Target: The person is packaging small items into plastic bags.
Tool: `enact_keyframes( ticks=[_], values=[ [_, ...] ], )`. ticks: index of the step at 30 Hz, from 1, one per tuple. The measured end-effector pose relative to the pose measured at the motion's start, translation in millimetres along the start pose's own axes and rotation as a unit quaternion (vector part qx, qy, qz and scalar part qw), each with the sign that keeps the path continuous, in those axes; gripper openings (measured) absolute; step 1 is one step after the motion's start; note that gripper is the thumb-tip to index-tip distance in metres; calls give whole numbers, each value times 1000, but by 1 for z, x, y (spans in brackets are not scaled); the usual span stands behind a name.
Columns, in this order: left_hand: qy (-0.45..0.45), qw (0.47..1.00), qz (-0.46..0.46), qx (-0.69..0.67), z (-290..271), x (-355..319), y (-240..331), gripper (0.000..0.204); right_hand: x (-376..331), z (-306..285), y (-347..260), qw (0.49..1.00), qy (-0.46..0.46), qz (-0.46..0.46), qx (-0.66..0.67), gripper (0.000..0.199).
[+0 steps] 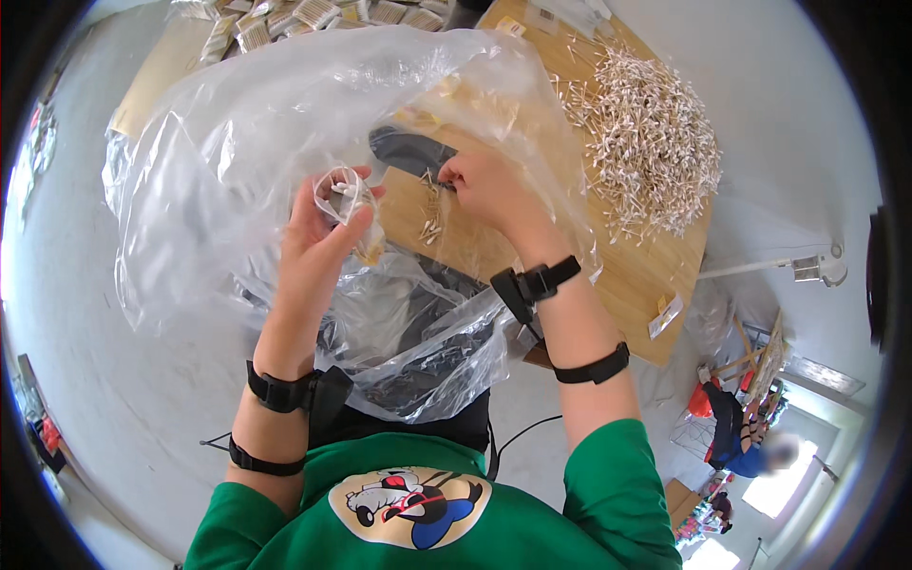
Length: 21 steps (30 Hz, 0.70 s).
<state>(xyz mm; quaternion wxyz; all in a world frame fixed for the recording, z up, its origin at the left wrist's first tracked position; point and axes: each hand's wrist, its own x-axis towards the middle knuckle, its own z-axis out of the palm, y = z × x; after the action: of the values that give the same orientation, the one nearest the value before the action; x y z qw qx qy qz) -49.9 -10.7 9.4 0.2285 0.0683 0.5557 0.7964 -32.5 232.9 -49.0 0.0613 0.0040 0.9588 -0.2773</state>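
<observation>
My left hand (318, 228) is curled around a small clear plastic bag (366, 242), its round mouth facing up between thumb and fingers. White swab tips seem to show inside it. To the right, my right hand (494, 195) is bent down to the wooden table (627, 299) with its fingertips pinched together; what they hold is hidden. Beside those fingertips lie a few loose cotton swabs (432, 218) and a dark, flat, rounded piece (407, 149). A very large clear plastic bag (237, 133) spreads around both hands and down over my lap.
A big heap of cotton swabs (655, 142) covers the table's right side. Several packs of swabs (318, 13) lie at the far left. A small packet (665, 316) rests near the table's right edge. Another person (736, 442) sits in the background at right.
</observation>
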Motion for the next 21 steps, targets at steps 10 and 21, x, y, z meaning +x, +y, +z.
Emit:
enact_keyframes(
  ticks=[10,21],
  values=[
    [-2,998,-57,-24,4,-2,-13,36,-45,30,-26,910,-150,123,367,22],
    [13,992,-120,-47,-3,0,-37,38,-42,36,-24,824,-59,134,547,29]
  ],
)
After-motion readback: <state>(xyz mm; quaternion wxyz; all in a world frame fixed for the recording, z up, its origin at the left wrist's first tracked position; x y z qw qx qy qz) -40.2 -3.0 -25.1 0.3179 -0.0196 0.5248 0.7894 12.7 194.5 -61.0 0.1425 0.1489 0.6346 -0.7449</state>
